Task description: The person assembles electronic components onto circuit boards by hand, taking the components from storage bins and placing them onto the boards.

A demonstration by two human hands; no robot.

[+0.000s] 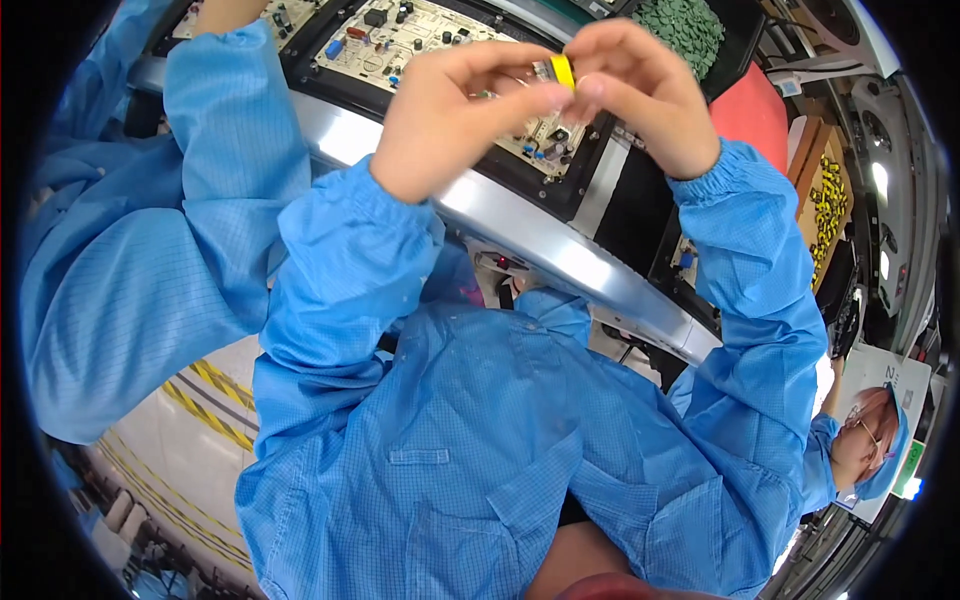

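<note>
Above a circuit board (350,60) in a black frame, my two hands meet around a small yellow electronic component (562,70) with a silvery, pin-like side. My left hand (455,115) pinches it from the left between thumb and forefinger. From the right, the thumb and forefinger of my right hand (650,95) close on its other side. The fingertips cover part of the component. Blue cuffs end at both wrists. On the board beneath are black capacitors, blue parts and other small pieces, partly hidden by my hands.
A metal rail (480,205) runs along the bench's near edge. At the right lie a cardboard box of yellow-and-black components (828,215) and a red surface (750,115). Green pieces (680,35) fill a black bin. A co-worker's blue sleeve (235,120) is close at left; another person (868,440) is at far right.
</note>
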